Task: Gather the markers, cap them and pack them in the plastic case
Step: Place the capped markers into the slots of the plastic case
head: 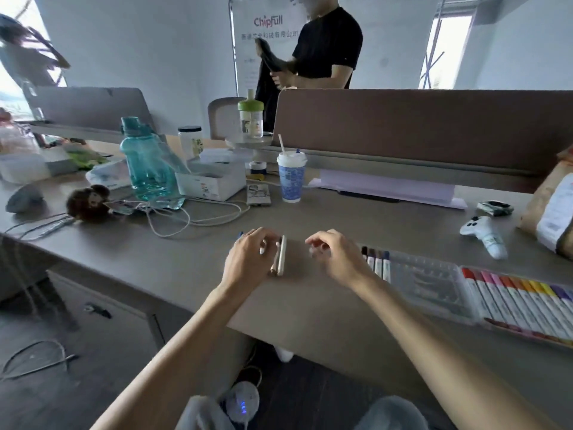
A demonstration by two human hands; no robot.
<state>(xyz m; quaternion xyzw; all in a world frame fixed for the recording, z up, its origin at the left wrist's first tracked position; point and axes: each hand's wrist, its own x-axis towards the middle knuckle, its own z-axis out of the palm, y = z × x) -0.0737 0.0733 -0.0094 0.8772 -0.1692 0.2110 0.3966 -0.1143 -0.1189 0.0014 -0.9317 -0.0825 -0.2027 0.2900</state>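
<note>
Nearby, left hand [248,259] grip curled on marker [263,250] beside 2 markers [280,256]; right hand [336,256] grip unclear; cup [290,178], cables [186,218] behind.

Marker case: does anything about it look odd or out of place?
The plastic case lies open, its left tray mostly empty; two loose markers lie on the desk beside the left hand, outside it.
</note>
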